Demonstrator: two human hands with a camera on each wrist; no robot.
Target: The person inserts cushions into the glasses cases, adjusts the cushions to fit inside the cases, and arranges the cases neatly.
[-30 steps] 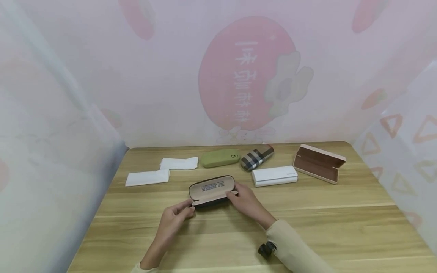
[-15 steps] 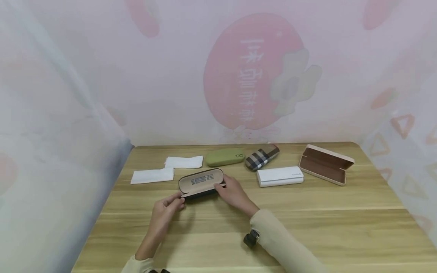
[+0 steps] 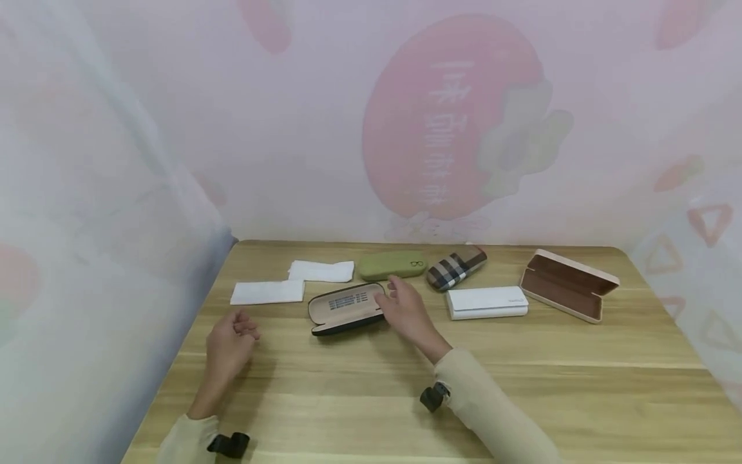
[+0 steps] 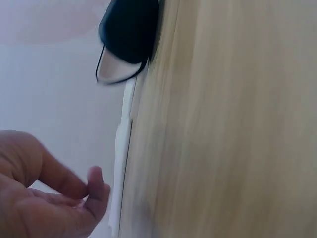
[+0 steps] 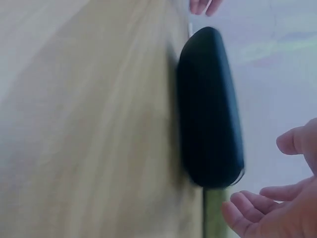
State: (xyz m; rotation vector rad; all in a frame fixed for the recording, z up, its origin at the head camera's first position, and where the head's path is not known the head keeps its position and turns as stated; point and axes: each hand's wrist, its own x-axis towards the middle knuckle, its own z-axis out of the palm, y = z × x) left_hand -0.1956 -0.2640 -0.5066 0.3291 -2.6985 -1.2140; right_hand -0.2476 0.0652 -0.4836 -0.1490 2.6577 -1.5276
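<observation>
A dark glasses case (image 3: pixel 348 328) with a pale lining and printed lines inside its lid stands unfolded on the table. My right hand (image 3: pixel 410 317) is at the case's right end, overlapping it in the head view. In the right wrist view its thumb and fingers are spread apart, beside the case's dark outer shell (image 5: pixel 210 109). My left hand (image 3: pixel 228 345) hovers left of the case with loosely curled fingers and holds nothing. Just beyond that hand lies a folded white cloth (image 3: pixel 268 292); a second white cloth (image 3: pixel 322 271) lies behind it.
Along the back sit a green glasses case (image 3: pixel 391 265), a plaid case (image 3: pixel 455 269) and a white flap case (image 3: pixel 487 303). At the right, a pale case with brown lining (image 3: pixel 563 290) stands with its lid up. The wooden table (image 3: pixel 359 399) meets printed curtains.
My left hand has let go of the dark glasses case and moved left. The right hand has loosened from the case's right end. The head view has shifted slightly.
</observation>
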